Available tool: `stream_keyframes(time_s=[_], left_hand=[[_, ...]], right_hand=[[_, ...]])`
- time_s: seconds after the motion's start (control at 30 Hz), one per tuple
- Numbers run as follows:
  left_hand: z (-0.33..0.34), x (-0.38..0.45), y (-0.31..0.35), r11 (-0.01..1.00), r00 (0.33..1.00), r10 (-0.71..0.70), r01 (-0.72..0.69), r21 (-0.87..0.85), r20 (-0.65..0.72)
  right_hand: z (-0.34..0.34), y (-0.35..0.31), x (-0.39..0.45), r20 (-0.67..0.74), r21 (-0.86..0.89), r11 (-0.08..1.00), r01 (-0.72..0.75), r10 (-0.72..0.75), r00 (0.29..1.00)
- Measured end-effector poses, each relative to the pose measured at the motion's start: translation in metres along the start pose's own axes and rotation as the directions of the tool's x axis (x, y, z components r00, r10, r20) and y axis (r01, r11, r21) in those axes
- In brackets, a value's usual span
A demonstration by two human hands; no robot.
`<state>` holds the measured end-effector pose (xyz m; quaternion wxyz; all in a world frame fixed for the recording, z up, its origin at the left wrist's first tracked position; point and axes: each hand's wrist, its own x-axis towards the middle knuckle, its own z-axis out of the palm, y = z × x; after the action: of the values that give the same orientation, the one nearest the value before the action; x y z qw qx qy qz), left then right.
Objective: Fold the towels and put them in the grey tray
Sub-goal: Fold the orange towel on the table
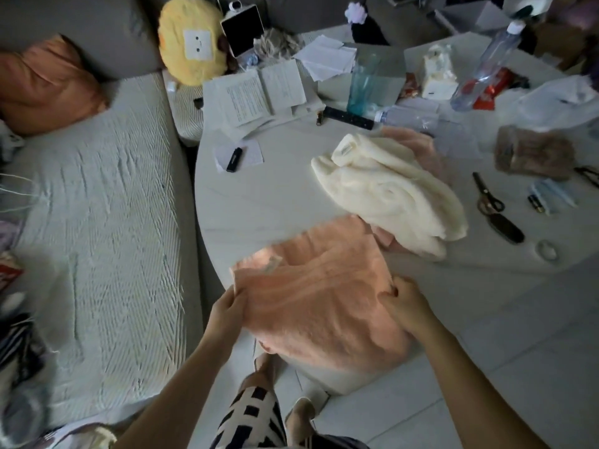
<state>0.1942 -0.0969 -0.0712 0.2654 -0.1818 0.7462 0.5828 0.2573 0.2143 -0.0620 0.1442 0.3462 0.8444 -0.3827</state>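
Note:
A peach towel (317,286) lies on the near edge of the round white table (259,196), with its near part hanging over the rim. My left hand (228,307) pinches the towel's left edge. My right hand (408,306) grips its right edge. A crumpled cream towel (389,189) sits behind it to the right, lying on a pink towel (418,147) that shows at the far side. No grey tray can be made out in this view.
Papers (256,92), a teal glass (363,82), plastic bottles (486,66), a black remote (348,117), scissors (486,196) and a brown bundle (534,153) crowd the table's far and right side. A sofa (97,222) with an orange pillow (48,85) and a yellow plush cushion (191,40) stands on the left.

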Motion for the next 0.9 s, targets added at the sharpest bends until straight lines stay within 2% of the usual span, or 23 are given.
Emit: stream_keyframes(time_s=[0.1, 0.2, 0.3, 0.4, 0.5, 0.63, 0.77, 0.9], left_hand=[[0.003, 0.023, 0.01, 0.998, 0.999, 0.048, -0.048, -0.039, -0.007], [0.009, 0.054, 0.02, 0.996, 0.993, 0.073, -0.077, -0.042, -0.089], [0.012, 0.077, 0.019, 0.96, 0.956, 0.155, -0.087, 0.265, -0.25], [0.014, 0.082, 0.011, 0.903, 0.939, 0.217, -0.089, 0.42, -0.268], [0.009, 0.086, 0.004, 0.853, 0.947, 0.201, -0.043, 0.52, -0.251], [0.001, 0.095, 0.003, 0.805, 0.956, 0.251, -0.118, 0.582, -0.152], [-0.008, 0.111, 0.015, 0.812, 0.93, 0.324, -0.179, 0.556, -0.175], [-0.009, 0.139, 0.045, 0.828, 0.836, 0.463, -0.29, 0.481, -0.294]], right_hand=[[0.004, -0.008, 0.016, -0.127, -0.048, 0.997, 0.058, -0.063, 0.99], [0.011, -0.028, 0.045, -0.113, 0.016, 0.991, 0.135, -0.132, 0.985], [0.022, -0.049, 0.073, -0.106, 0.037, 0.983, 0.178, -0.173, 0.979], [0.032, -0.061, 0.083, -0.178, 0.149, 0.986, 0.081, -0.054, 0.983], [0.038, -0.063, 0.082, -0.026, 0.22, 0.972, -0.079, 0.087, 0.996], [0.034, -0.06, 0.073, 0.118, 0.189, 0.98, -0.066, 0.044, 0.992], [0.01, -0.057, 0.06, 0.176, 0.229, 0.968, -0.101, 0.061, 0.983], [0.005, -0.044, 0.047, 0.133, 0.129, 0.987, -0.092, 0.075, 0.988]])
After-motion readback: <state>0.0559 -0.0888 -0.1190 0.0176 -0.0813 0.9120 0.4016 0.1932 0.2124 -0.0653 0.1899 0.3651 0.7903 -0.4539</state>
